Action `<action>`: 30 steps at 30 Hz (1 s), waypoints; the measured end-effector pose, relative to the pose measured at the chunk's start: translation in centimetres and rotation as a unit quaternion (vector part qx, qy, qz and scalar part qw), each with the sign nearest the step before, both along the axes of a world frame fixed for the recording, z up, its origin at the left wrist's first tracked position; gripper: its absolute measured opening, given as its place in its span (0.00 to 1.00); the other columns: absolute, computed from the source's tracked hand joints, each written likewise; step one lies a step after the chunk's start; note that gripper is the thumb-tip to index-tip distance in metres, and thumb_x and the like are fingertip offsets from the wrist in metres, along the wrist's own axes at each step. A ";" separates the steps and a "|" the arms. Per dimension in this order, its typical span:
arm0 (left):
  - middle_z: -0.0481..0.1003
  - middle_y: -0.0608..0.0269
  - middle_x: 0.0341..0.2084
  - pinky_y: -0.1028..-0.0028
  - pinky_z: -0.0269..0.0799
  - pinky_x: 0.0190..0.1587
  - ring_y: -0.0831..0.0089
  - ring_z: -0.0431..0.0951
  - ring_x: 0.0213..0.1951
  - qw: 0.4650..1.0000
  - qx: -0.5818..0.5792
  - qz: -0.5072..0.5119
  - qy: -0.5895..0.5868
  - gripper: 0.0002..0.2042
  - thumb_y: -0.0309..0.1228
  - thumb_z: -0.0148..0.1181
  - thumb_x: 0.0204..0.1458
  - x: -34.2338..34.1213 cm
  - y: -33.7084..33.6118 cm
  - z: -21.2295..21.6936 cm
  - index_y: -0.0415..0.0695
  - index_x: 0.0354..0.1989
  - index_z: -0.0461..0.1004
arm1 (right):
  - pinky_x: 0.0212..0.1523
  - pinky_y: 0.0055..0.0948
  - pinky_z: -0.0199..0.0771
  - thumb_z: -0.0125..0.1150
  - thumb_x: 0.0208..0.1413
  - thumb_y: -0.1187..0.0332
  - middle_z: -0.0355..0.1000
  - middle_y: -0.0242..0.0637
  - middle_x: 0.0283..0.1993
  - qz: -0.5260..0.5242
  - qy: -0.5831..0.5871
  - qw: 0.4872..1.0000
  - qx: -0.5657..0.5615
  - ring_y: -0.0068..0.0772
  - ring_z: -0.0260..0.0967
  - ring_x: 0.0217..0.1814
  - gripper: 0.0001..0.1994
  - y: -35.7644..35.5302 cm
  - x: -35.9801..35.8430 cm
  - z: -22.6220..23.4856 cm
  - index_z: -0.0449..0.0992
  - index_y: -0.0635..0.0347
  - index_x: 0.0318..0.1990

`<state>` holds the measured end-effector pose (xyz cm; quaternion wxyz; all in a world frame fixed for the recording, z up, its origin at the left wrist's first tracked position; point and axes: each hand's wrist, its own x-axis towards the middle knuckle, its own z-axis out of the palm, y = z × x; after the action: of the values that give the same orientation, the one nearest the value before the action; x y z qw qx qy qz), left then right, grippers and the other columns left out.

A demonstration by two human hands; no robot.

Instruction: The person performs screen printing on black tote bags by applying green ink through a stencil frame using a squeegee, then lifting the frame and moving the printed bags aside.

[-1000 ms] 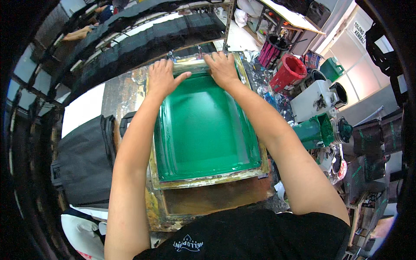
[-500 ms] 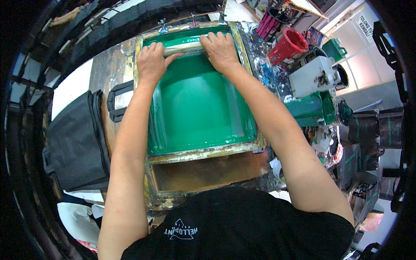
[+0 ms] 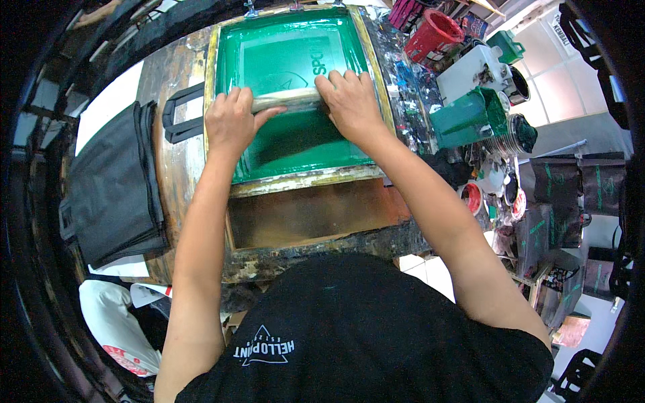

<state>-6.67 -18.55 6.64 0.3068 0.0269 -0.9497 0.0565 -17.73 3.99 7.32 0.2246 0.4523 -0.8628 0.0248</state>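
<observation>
Both my hands hold a wooden-handled squeegee (image 3: 289,101) that lies crosswise on a printing screen. My left hand (image 3: 230,121) wraps its left end, with the thumb stretched along the handle; my right hand (image 3: 351,102) grips the right end. The screen frame (image 3: 309,180) is wooden and stained yellow and white. Green ink coats the mesh (image 3: 279,54), and beyond the squeegee a design with lettering shows through. The blade's lower edge is hidden under the handle. A black strap handle (image 3: 181,114) sticks out left of the frame.
Folded black fabric bags (image 3: 114,185) lie to the left on the wooden table (image 3: 185,168). Clamps (image 3: 295,5) stand at the frame's far edge. On the right are a red bucket (image 3: 433,37), a white jerrycan (image 3: 470,70) and a green ink-stained container (image 3: 470,117).
Both hands have drawn the squeegee toward me, from near the screen's far end to past its middle. The design beyond it has come into sight. The whole view has shifted.
</observation>
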 end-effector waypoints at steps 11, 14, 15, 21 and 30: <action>0.73 0.59 0.23 0.60 0.73 0.31 0.57 0.76 0.28 0.996 0.079 -0.013 -0.043 0.27 0.58 0.71 0.44 6.9 4.2 1.6 0.43 0.25 0.72 | 0.47 0.42 0.62 0.76 0.40 0.67 0.70 0.33 0.43 0.006 -0.110 0.993 0.047 0.39 0.69 0.49 0.29 4.2 6.7 1.6 0.70 0.50 0.52; 0.75 0.55 0.32 0.58 0.74 0.42 0.54 0.76 0.38 0.986 0.140 0.011 -0.089 0.29 0.57 0.73 0.42 7.3 4.5 1.8 0.41 0.36 0.75 | 0.47 0.42 0.61 0.75 0.41 0.67 0.70 0.33 0.44 0.012 -0.095 0.995 0.042 0.39 0.68 0.50 0.27 4.0 6.3 1.3 0.70 0.49 0.51; 0.76 0.53 0.37 0.57 0.74 0.47 0.53 0.77 0.43 0.979 0.168 0.022 -0.112 0.32 0.57 0.74 0.40 7.8 4.6 1.7 0.41 0.41 0.77 | 0.47 0.42 0.61 0.75 0.42 0.67 0.70 0.33 0.43 0.008 -0.092 0.995 0.048 0.39 0.68 0.50 0.27 4.0 6.7 1.4 0.69 0.49 0.51; 0.63 0.48 0.61 0.51 0.59 0.64 0.47 0.62 0.63 0.978 0.196 -0.010 0.068 0.59 0.58 0.83 0.24 15.1 2.5 -3.5 0.43 0.68 0.62 | 0.55 0.46 0.59 0.54 0.58 0.68 0.70 0.35 0.50 0.025 -0.049 0.998 -0.039 0.36 0.66 0.52 0.25 6.1 9.8 -0.1 0.71 0.40 0.65; 0.67 0.56 0.52 0.49 0.56 0.62 0.49 0.65 0.58 0.940 0.236 0.224 -0.100 0.39 0.42 0.83 0.20 17.4 0.2 -5.1 0.42 0.48 0.76 | 0.62 0.52 0.53 0.55 0.56 0.68 0.72 0.30 0.52 0.034 -0.083 0.990 -0.107 0.34 0.68 0.54 0.24 6.6 11.1 -0.2 0.77 0.32 0.60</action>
<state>10.74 -18.39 1.58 0.1748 0.3052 -0.9308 -0.1000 -6.67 10.63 7.09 0.1986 0.4511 -0.8549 0.1619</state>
